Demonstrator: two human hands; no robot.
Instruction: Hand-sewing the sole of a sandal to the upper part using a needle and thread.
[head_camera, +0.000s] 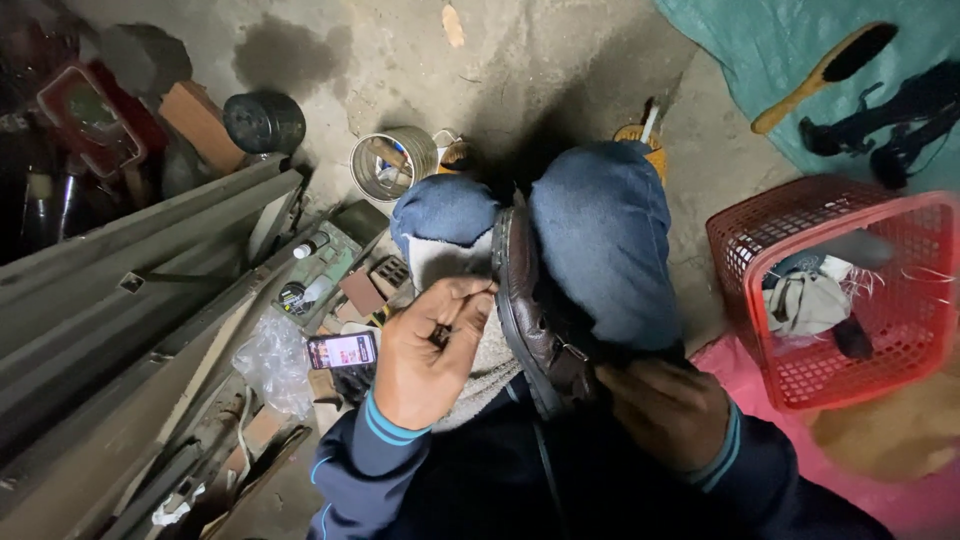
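Far left: grey metal channels/beams lie stacked along the concrete floor, w/ a red box-like thing and a brown brick behind them. Next to the brick, a dark round tin. Further right an open metal can w/ something stuck in it.

Lower down, btwn the beams and the person's knees: a flat green tray w/ small bottles and tins, a crumpled clear plastic bag, and a phone w/ lit screen lying face up on the floor, just left of the left hand.

Centre: left hand is curled closed, fingertips pinching something small and dark; can't tell what it is. It sits right at the edge of the brown leather shoe. Shoe is clamped upright btwn the two jeans-clad knees, sole edge facing up, w/ a whitish cloth under it on the left knee. Right hand wraps around the shoe's near end, fingers closed on it, holding it steady. Both sleeves dark blue w/ light-blue cuff stripes.

Right: red plastic basket on the floor, holding cloth and dark bits. Behind it a teal tarp w/ a wooden-handled brush and dark strappy footwear on top.
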